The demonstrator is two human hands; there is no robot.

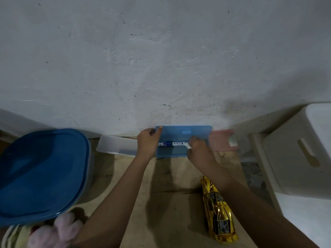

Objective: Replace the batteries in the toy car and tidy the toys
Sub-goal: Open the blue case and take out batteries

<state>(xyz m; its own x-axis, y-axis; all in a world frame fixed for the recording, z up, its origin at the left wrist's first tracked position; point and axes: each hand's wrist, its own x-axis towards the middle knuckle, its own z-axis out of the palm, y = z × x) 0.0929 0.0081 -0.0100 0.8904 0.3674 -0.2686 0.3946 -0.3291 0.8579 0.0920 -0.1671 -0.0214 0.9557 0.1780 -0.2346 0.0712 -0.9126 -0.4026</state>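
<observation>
A small blue box stands open against the wall, its lid tilted up. Batteries lie in a row inside it. My left hand grips the lid's left edge. My right hand reaches into the box from the right, its fingertips pinched on a white battery end. The gold toy car lies on the wooden floor near my right forearm, pointing toward me.
A clear box sits left of the blue one and a pink box right of it. A big blue-lidded tub stands at left, plush toys below it. A beige bin stands at right.
</observation>
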